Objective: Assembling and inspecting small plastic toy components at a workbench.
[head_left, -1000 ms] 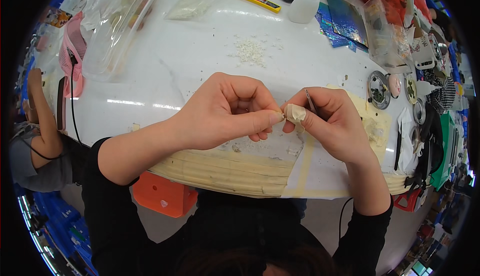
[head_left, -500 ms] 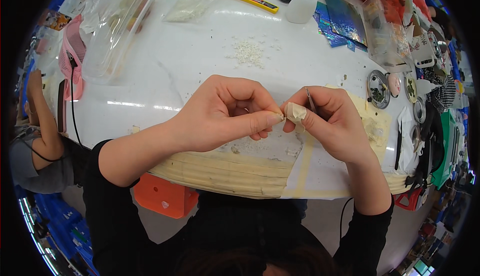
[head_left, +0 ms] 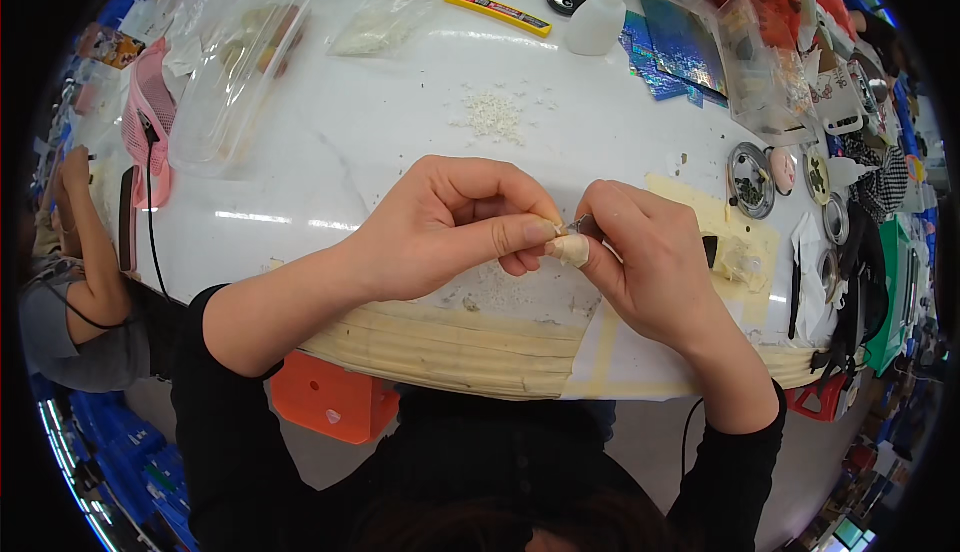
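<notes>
Your left hand [head_left: 460,232]: thumb and index pinched nearly shut at tips, gripping tiny piece [head_left: 559,231], mostly hidden by your fingertips; other fingers curled beneath. Beyond, pile of small white bits [head_left: 490,115] lies on table [head_left: 375,97], well apart from grip. Tiny piece sits between your hands, raised over table. Slim metal tool [head_left: 582,224] reaches toward it; contact too small to tell. Your right hand [head_left: 650,252] closed on tool, thumb wrapped in pale tape [head_left: 570,250].
</notes>
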`<state>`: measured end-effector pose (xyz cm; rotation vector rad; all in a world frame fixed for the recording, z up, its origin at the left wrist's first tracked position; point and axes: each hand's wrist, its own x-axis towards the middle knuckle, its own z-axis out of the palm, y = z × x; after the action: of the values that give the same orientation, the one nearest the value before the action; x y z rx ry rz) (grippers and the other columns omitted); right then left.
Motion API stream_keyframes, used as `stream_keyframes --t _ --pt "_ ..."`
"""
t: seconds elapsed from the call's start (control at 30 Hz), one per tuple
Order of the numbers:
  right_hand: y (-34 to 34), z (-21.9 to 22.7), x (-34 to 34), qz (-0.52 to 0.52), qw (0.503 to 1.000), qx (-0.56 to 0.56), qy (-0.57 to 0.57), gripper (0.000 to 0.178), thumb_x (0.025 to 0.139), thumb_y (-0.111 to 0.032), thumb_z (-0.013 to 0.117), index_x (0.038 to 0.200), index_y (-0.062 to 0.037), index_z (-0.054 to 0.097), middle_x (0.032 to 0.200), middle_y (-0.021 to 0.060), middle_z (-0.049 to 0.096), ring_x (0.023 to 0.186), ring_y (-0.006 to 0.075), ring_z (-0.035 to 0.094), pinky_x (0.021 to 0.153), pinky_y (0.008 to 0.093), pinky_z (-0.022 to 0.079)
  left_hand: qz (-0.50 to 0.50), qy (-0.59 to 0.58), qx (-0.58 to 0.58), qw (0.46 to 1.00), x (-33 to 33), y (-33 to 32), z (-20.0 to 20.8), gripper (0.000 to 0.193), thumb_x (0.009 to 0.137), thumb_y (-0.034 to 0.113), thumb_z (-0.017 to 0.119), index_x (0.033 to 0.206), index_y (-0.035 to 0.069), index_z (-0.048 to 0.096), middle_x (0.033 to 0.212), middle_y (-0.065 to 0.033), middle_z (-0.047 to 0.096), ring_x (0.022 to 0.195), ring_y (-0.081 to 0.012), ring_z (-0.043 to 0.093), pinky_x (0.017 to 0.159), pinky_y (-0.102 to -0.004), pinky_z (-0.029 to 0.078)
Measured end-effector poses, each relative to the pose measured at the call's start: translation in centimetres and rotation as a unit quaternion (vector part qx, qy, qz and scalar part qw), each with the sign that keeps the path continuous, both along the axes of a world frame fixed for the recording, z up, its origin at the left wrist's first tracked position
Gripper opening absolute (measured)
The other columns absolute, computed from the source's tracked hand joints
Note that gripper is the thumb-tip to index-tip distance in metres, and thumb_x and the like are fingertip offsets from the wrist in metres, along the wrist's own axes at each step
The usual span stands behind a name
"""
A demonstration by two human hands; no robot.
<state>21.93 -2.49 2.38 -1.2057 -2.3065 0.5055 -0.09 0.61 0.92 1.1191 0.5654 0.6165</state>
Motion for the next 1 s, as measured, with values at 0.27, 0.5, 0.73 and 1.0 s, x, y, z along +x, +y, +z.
stream_keyframes --t 0.27,0.5,0.73,1.0 --pt "-0.08 -0.08 -0.08 -0.003 1.000 -0.017 -0.001 0.027 0.083 -0.025 0.070 0.083 -0.0082 0.050 0.069 0.0062 0.055 0.065 0.0275 0.059 0.052 0.0381 0.044 -0.004 0.016 0.036 0.999 -0.06 0.09 0.04 0.011 0.094 0.007 0.061 0.099 -0.003 0.065 0.090 -0.0092 0.067 0.079 -0.0118 0.066 0.071 -0.0240 0.056" --pt "-0.10 -0.18 -0.08 0.000 1.000 -0.026 -0.006 0.026 0.084 -0.026 0.068 0.083 -0.0085 0.049 0.069 0.0061 0.055 0.066 0.0281 0.058 0.052 0.0393 0.043 -0.006 0.011 0.050 0.999 -0.05 0.10 -0.15 0.011 0.094 0.006 0.062 0.099 -0.003 0.065 0.089 -0.0091 0.066 0.079 -0.0116 0.066 0.071 -0.0240 0.056" --pt "-0.06 0.03 0.01 0.009 0.999 -0.034 -0.010 0.025 0.083 -0.022 0.068 0.082 -0.0084 0.048 0.068 0.0060 0.055 0.065 0.0280 0.058 0.052 0.0392 0.042 -0.008 0.008 0.055 0.998 -0.06 0.06 -0.16 0.010 0.094 0.006 0.062 0.098 -0.003 0.065 0.088 -0.0092 0.066 0.077 -0.0117 0.065 0.070 -0.0242 0.055" --pt "-0.01 0.33 0.14 0.025 0.998 -0.060 -0.017 0.023 0.085 -0.023 0.067 0.080 -0.0075 0.051 0.067 0.0058 0.054 0.062 0.0278 0.058 0.051 0.0381 0.042 -0.015 0.006 0.079 0.997 -0.14 0.11 -0.32 0.010 0.094 0.006 0.062 0.097 -0.003 0.065 0.088 -0.0091 0.066 0.077 -0.0117 0.064 0.070 -0.0241 0.055"
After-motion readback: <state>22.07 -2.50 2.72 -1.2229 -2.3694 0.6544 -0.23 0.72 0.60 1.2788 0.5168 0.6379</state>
